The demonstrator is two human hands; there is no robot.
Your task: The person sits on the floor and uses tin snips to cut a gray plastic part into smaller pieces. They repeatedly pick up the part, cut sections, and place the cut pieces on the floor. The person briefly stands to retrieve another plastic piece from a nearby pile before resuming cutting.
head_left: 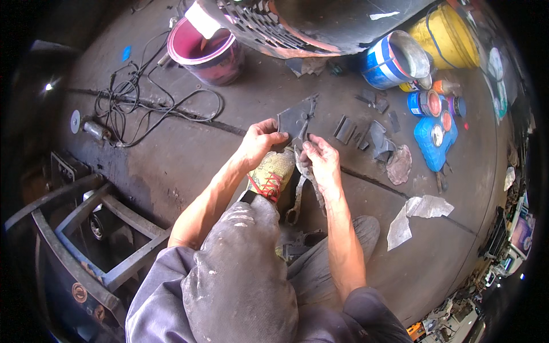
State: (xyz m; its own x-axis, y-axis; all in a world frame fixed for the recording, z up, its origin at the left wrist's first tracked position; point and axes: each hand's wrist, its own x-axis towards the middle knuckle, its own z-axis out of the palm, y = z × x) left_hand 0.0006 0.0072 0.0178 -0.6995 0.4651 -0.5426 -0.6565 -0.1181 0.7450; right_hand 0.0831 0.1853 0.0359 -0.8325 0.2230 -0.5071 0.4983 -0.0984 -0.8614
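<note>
- Stained grey concrete floor (189,154) forms the work surface; one groove line crosses it beyond the fingers, running from the far left to the near right
- One left hand (258,144): fingers curled, thumb pressed against them, pinching the left edge of one dark metal sheet piece (296,119)
- One right hand (321,161): fingers bent together; they close on the handles of one pair of tin snips (306,123), whose blades meet the sheet's right edge just beyond the fingertips
- Sheet piece sits raised off the floor, directly beyond both sets of fingertips, between the two hands
- One curled offcut strip (309,177) hangs below the right-hand fingers, toward the person
- One yellow shoe with red laces (272,176) lies directly below the left-hand fingers
- One wrench (296,201) lies on the floor just nearer than the fingers
- Roughly six small dark offcuts (366,132) lie to the right of the right-hand fingers
- Two pale torn sheets (413,216) lie farther right and nearer
- One pink bucket (207,52) stands well beyond the left-hand fingers; one tangled black cable (150,103) lies to their left
- One blue-and-white can (393,59) and one yellow bucket (447,35) stand far beyond the right-hand fingers; one flat blue container (434,137) lies far to their right
- One grey metal frame (91,228) stands well to the left and nearer
</note>
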